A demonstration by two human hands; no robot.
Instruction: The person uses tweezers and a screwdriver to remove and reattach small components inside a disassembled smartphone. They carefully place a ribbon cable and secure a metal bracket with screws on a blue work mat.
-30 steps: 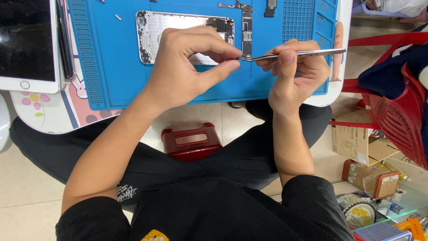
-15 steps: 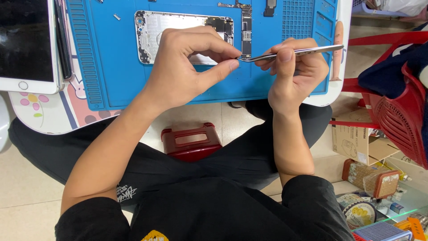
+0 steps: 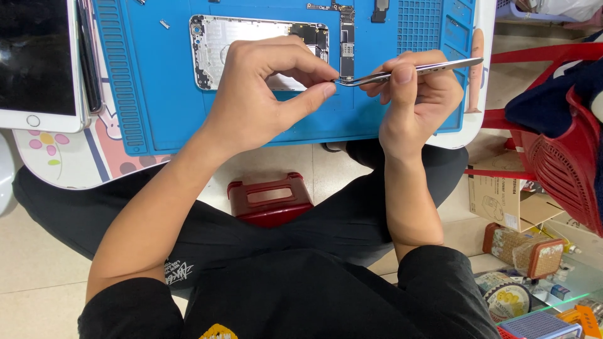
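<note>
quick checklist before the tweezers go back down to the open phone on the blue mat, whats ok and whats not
1. Tweezers gripped firmly in the right hand: ok.
2. Tweezer tips meet the left hand thumb and forefinger: ok; whether a part sits between them: cannot tell, too small.
3. Open phone housing lies flat on the blue mat: ok.
4. Circuit board lies beside the housing, clear of both hands: ok.
5. Loose small part near the mat's top left, away from the hands: ok.
6. Tablet at the table's left, off the mat: ok.
</note>
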